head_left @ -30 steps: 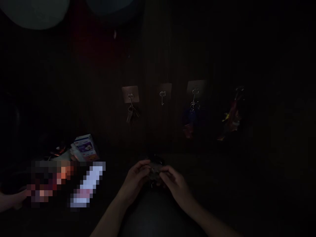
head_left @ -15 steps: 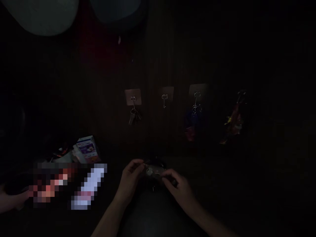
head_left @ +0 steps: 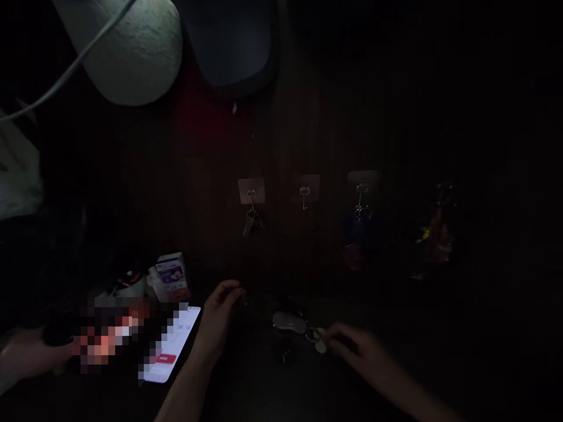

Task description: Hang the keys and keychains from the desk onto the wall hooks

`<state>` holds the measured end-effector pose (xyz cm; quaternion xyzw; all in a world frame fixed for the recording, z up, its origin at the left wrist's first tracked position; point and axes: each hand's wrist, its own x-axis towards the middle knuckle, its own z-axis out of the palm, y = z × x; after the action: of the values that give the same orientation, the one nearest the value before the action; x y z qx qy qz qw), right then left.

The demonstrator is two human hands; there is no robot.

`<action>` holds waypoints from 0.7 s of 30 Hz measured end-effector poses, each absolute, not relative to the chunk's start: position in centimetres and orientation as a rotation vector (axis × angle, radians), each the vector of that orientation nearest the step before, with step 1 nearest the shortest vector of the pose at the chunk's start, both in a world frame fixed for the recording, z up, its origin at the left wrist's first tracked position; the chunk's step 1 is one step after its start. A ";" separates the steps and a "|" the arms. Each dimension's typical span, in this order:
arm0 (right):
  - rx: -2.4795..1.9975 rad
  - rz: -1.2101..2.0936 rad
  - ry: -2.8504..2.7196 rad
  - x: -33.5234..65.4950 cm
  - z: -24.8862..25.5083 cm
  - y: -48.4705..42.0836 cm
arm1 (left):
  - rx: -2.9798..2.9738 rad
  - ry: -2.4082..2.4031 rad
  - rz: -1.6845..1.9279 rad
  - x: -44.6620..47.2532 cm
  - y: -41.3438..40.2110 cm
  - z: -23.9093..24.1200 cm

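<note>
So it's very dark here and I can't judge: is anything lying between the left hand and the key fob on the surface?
Nothing visible does. The left hand hovers left of the key fob, with only dark bare surface between; the right hand touches its ring end.

In the dim head view, the right hand [head_left: 356, 350] pinched a key fob [head_left: 289, 322] by its ring while the left hand [head_left: 219, 313] hovered loosely open nearby.
</note>
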<state>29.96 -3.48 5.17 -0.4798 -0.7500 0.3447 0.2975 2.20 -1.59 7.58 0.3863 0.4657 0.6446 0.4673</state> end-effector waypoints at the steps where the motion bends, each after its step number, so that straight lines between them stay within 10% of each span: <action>1: -1.306 0.910 -1.970 30.6 4.8 -3.3 | 0.999 1.174 1.593 2.1 -1.5 7.9; 21: -1.443 0.843 -1.397 34.4 0.6 -0.4 | 1.580 1.121 1.934 3.6 3.2 20.6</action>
<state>34.42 -0.35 0.64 -0.5871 -0.5683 0.3429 0.4634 3.62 3.22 20.57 0.5653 0.4012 0.6921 0.2009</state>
